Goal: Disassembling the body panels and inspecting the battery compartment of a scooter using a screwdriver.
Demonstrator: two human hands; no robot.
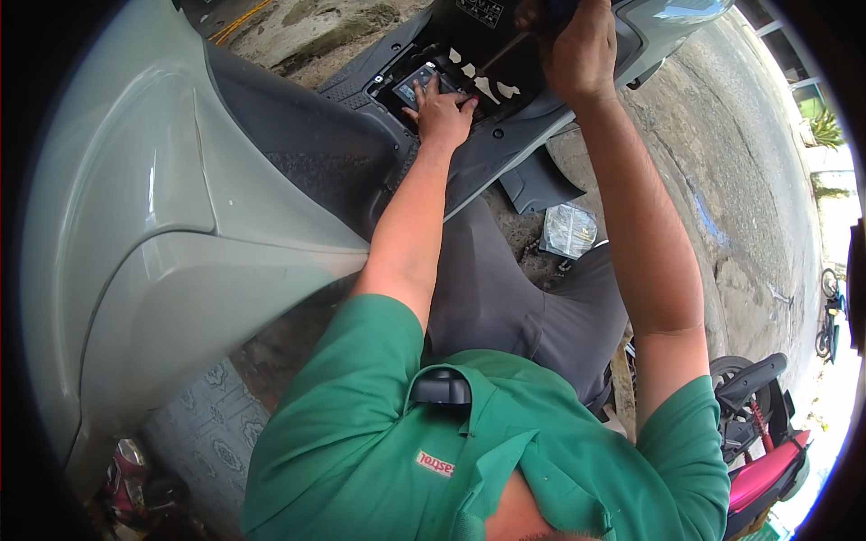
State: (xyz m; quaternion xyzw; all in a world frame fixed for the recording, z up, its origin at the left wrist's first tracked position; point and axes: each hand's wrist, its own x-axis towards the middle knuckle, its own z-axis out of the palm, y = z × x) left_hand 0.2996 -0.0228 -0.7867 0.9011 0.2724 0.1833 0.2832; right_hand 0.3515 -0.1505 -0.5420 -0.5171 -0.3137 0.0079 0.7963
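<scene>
Left hand (442, 117): one, at 12 o'clock, fingers spread over the battery and touching it.
Battery (408, 93): one, at 12 o'clock, sitting in the open floorboard compartment (379, 93), partly covered.
Right hand (580, 56): one, at 1 o'clock, curled round a dark-handled tool.
Dark-handled tool (557, 11): one, thin shaft slanting toward 8 o'clock, handle partly hidden.
Scooter (144, 180): one, grey, spreading from 9 to 1 o'clock.
Dark panel (538, 180): one, on the ground toward 2 o'clock.
Clear bag (568, 231): one, near the panel.
</scene>
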